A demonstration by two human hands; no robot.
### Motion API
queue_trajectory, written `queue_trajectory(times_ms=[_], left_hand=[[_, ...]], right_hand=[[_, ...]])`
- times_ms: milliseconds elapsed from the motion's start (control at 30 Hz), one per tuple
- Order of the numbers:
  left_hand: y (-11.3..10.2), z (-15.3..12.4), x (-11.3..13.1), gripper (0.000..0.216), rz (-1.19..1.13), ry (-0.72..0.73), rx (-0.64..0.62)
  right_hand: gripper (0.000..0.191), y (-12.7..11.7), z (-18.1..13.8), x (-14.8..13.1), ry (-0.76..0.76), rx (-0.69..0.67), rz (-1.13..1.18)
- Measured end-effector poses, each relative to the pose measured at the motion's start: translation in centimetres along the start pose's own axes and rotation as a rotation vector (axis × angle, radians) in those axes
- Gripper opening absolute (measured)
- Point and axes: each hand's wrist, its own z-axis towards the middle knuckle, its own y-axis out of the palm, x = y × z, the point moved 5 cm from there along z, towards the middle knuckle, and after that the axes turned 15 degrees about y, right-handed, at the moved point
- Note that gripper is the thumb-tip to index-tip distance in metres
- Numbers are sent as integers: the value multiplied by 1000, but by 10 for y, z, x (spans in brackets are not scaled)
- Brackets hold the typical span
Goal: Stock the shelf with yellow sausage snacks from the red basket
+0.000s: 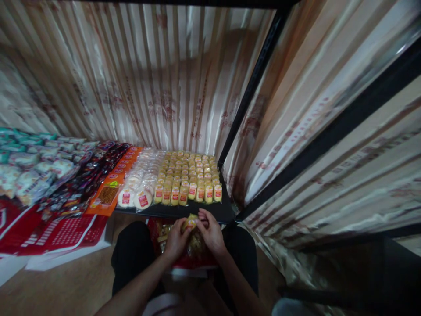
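My left hand (pixel 175 240) and my right hand (pixel 211 233) meet over a red box (pixel 184 261) resting between my knees. Both hands are closed around a small yellow wrapped snack packet (pixel 190 222), held just above more clear-wrapped snacks (pixel 196 245) in the box. Right in front of the hands is a black shelf (pixel 210 210) holding rows of the same yellow packets with red labels (pixel 189 177).
Round white packets (pixel 138 188) lie left of the yellow rows, then orange boxes (pixel 113 186), dark red packets (pixel 88 175) and green-white packets (pixel 29 158). Red cartons (pixel 62 232) lie on the floor at left. A striped curtain (pixel 148 74) hangs behind; a black frame post (pixel 250 92) stands right.
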Motion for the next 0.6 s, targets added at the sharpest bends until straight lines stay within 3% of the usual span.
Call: queue_trajectory(times_ms=[133,233,400,600], left_hand=[[2,16,14,29,-76,-23,16],[6,29,16,30,-77,-19,19],[11,43,21,41,64,56,-15],[10,41,35,49,284,142,-62]], right_hand=[[44,3,2,2,62,-40,139],[37,9,8,1,51,-74,146],[28,11,27,3,40,21,131],[26,9,48,4,-14,165,50]])
